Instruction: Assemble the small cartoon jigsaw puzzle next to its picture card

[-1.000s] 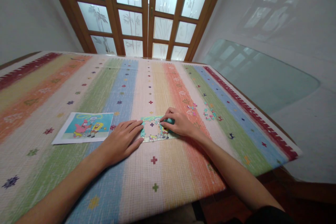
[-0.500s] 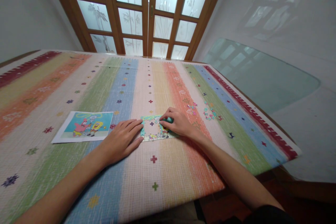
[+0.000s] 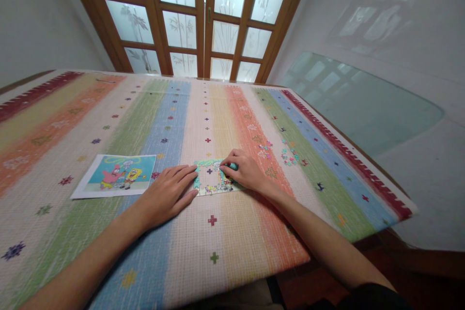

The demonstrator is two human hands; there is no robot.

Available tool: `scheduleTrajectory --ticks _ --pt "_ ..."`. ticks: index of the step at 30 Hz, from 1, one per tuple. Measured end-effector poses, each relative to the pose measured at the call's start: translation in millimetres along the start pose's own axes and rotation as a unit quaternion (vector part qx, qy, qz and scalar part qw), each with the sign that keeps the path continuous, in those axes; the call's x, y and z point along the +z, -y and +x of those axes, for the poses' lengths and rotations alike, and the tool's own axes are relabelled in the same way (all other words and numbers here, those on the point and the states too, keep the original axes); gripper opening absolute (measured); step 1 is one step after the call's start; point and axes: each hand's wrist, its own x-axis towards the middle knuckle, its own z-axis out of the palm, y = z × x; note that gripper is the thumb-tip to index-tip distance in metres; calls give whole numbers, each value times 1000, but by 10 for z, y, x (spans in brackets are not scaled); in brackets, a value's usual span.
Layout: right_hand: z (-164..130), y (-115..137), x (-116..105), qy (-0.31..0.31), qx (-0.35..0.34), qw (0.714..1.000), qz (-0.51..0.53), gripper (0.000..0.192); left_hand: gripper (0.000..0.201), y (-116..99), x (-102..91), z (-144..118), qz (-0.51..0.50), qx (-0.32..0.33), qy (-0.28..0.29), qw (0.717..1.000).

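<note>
The partly built puzzle frame (image 3: 212, 179) lies on the striped tablecloth (image 3: 218, 232), its right edge hidden under the right hand (image 3: 244, 170), whose curled fingers press there. The left hand (image 3: 167, 194) rests flat and open against its left edge. Loose pieces (image 3: 288, 156) nearby are too small to make out.

Soft daylight comes through the frosted glass doors (image 3: 203, 19) ahead, leaving the room dim. The doors reflect on the right wall (image 3: 381, 5). Edges bend wide-angle; focus is fairly sharp throughout.
</note>
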Motion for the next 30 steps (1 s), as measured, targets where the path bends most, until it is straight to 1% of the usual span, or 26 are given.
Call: scheduleTrajectory --ticks 5,11,14,16,19,21,23,25,27,30 --pt "1 -10 -13 12 -26 999 -16 12 41 -6 -16 7 0 -5 -2 1000" --pt "-2 -23 -37 32 -32 999 -6 15 42 -14 -31 11 14 3 0 1000" --pt "7 -55 -126 37 -35 999 14 18 43 -4 -27 7 20 7 1 1000" --pt "18 -125 -250 24 -22 999 3 19 43 6 -21 2 18 6 1 1000" --pt "14 -321 -534 -17 14 998 -58 18 43 16 -13 -4 12 4 2 1000" --pt "-22 -495 -754 -11 40 993 -107 14 43 18 -11 -5 12 2 2 1000" --pt "-91 -677 -963 -13 103 981 -164 14 43 17 -13 -5 14 3 1 1000" --pt "-188 -847 -1133 -24 178 959 -222 18 43 14 -16 -4 14 4 0 1000" --pt "-295 -994 -1255 -37 246 929 -274 21 42 11 -17 -3 12 5 -3 1000" --pt "-437 -1153 -1359 -15 330 891 -311 23 41 9 -16 -1 12 7 -9 1000"
